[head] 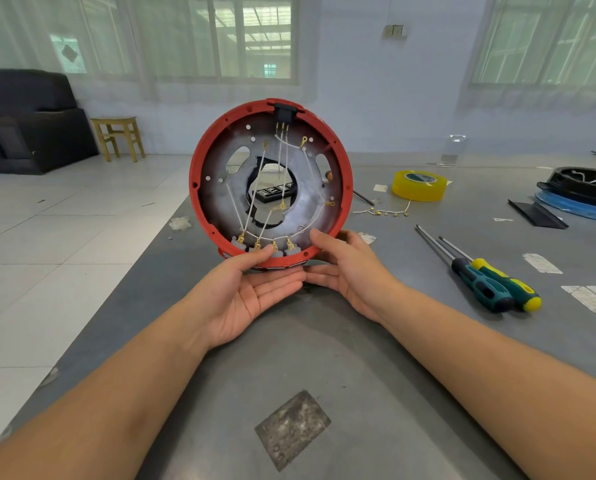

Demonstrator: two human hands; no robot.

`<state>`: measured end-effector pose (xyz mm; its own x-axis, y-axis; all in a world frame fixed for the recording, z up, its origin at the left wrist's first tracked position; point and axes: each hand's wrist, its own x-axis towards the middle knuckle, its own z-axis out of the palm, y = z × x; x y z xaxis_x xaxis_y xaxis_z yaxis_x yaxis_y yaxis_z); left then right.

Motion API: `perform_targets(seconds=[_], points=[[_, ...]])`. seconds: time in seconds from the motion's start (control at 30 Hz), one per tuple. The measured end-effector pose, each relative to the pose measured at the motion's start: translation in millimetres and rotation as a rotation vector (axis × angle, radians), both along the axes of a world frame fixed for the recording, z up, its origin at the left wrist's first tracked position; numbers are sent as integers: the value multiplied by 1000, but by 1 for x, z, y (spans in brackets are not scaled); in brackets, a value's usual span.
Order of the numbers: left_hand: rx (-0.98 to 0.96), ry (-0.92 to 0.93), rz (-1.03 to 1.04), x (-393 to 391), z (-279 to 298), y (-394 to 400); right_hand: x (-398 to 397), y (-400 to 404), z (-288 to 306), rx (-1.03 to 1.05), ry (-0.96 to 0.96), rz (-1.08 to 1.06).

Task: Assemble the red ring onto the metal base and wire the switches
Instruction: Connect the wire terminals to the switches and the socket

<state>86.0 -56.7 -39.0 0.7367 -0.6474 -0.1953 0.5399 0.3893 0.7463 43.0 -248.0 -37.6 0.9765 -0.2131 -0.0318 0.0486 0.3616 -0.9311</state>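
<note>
The red ring (204,161) stands upright on edge above the grey table, with the metal base (307,206) seated inside it. White wires (255,199) with brass terminals run across the base from a black socket (284,112) at the top to several grey switches (291,251) along the bottom rim. My left hand (251,296) holds the ring's bottom rim, thumb on the switches, palm up beneath. My right hand (345,271) grips the lower right rim, thumb inside the ring.
Two screwdrivers (487,278) lie to the right on the grey table (324,358). Further back are a yellow tape roll (419,186), a loose wire with brass terminals (386,212), and a black-and-blue part (584,192). A wooden stool (118,136) and dark sofa (26,123) stand left on the floor.
</note>
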Motion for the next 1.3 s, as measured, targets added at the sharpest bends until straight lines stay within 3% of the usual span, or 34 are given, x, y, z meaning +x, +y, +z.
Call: perform_targets(seconds=[0.13,0.3,0.4,0.73,0.93,1.07,1.3], points=[[-10,-13,56,3,-1,1,2,-13,-3,-244,-9,98],[-4,-41,190,14,1,5,9,-58,-12,-1284,65,-166],[-8,-50,207,18,-1,4,32,-80,-18,-1552,139,-188],[6,-110,188,25,-4,1,115,-113,-17,-1740,441,-383],[-4,-95,196,27,-6,1,132,-122,-15,-1788,536,-268],[-4,-86,199,25,-3,0,120,-110,-15,-1740,436,-294],[-6,-87,214,19,0,3,63,-61,-21,-1907,213,-276]])
